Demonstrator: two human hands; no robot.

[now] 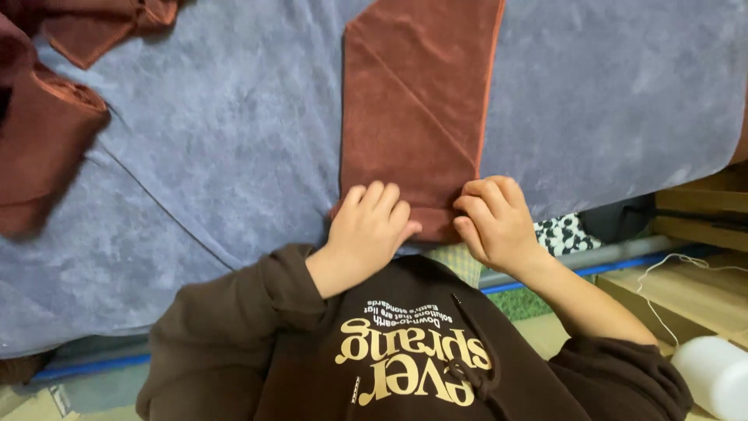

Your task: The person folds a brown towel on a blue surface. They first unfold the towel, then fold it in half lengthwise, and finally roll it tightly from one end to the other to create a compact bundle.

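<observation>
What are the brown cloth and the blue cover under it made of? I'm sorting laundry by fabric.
Brown cloth: likely microfibre or velour, matte short nap, stitched edge. Blue cover: probably plush fleece or suede-like fabric, with brushed light-dark streaks. Both hands, left hand and right hand, pinch the cloth's near edge.

A folded cloth [417,109] lies on the table cover [226,156], running from the top centre of the frame down to the table's near edge. The left hand [366,230] rests on its lower left corner and the right hand [495,222] on its lower right corner, just beside each other. A heap of more cloths [47,117] lies in the upper left. A white cylinder [713,374] sits in the lower right corner, below the table, with a thin cord [662,273] above it.
</observation>
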